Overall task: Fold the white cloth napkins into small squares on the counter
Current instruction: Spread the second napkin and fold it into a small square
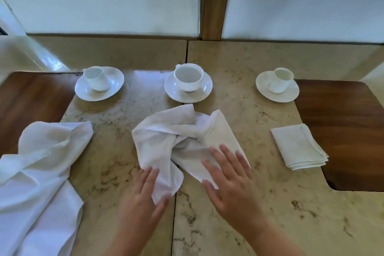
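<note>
Crumpled white napkin (176,137) lies twisted under both flat hands.

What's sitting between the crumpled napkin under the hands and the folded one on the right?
Nothing: in the head view, only bare marble counter separates the crumpled napkin from the folded napkin.

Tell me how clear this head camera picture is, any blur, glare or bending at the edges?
Head view: mostly sharp in the middle; the right hand and left hand on the crumpled napkin look slightly motion-blurred at the fingertips. Soft daylight, faint shadows. A bright glare patch sits on the counter between the left and middle cups. Wide-angle bending curves the counter edges and wall lines.
</note>
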